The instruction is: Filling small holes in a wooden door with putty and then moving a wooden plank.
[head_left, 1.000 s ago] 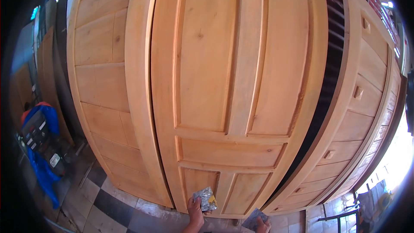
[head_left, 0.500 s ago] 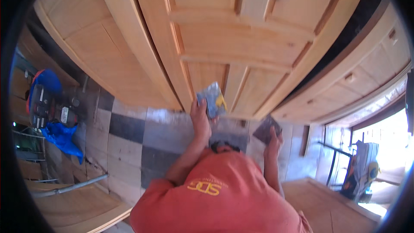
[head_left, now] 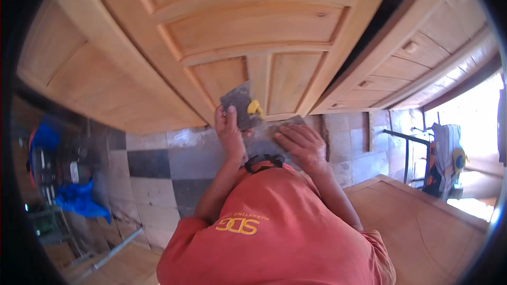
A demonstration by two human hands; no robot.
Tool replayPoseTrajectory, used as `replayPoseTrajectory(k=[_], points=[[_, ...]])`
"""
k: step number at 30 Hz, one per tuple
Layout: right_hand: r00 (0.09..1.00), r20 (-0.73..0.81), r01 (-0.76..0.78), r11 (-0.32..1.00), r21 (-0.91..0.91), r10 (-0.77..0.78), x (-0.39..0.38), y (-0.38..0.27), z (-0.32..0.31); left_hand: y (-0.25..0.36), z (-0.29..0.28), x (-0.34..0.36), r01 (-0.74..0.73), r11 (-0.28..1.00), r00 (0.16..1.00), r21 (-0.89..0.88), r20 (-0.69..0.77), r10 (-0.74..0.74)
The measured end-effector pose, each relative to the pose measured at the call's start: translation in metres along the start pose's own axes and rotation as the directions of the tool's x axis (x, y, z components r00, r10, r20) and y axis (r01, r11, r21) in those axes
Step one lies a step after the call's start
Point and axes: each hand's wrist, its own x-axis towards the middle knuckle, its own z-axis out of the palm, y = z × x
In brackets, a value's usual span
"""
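My left hand (head_left: 228, 134) grips a flat, thin grey scraper plate (head_left: 236, 100), its thumb lying on the upper face. A dab of yellow putty (head_left: 255, 108) sits on that plate's right side. Close by on the right, my right hand (head_left: 303, 146) is wrapped over a second scraper plate (head_left: 289, 123), darkish and mostly covered by the fingers. The two plates are near each other at chest height; I cannot tell whether they touch. Just beyond them lies a paneled wooden door (head_left: 253, 47) of pale, unpainted wood.
Another wooden panel (head_left: 79, 63) lies to the left, and a wooden piece with small blocks (head_left: 412, 47) to the right. Checkered floor tiles (head_left: 149, 163) show below. A blue plastic bag (head_left: 82, 200) is at left; a dark metal frame (head_left: 407, 153) stands at right beside a wooden board (head_left: 401, 211).
My right hand has swung left and up, bringing its plate beside the left one. The left hand's plate has shifted slightly left and tilted. The whole view has turned a little.
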Motion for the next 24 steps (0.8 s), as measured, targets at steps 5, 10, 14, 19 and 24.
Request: replayPoseTrajectory(k=[5, 10, 14, 19, 24], points=[[0.991, 0.127, 0.041, 0.999, -0.015, -0.039, 0.001, 0.009, -0.005, -0.003, 0.014, -0.006, -0.022, 0.999, 0.999, 0.047, -0.037, 0.024], [0.989, 0.138, 0.054, 0.999, 0.007, -0.055, -0.015, 0.010, -0.018, -0.010, 0.029, -0.009, 0.003, 0.998, 0.998, 0.059, 0.070, -0.007], [1.000, 0.021, -0.009, 0.996, -0.086, 0.011, -0.036, 0.009, -0.037, -0.019, 0.037, -0.010, 0.000, 0.993, 0.993, 0.114, 0.118, -0.013], [0.998, -0.001, -0.066, 0.992, -0.111, 0.066, -0.058, 0.024, -0.039, -0.031, 0.065, -0.027, 0.016, 0.988, 0.971, 0.154, 0.233, -0.052], [0.987, -0.060, -0.157, 0.979, -0.127, 0.150, -0.083, 0.024, -0.057, -0.051, 0.090, -0.039, -0.026, 0.990, 0.944, 0.136, 0.328, -0.021]])
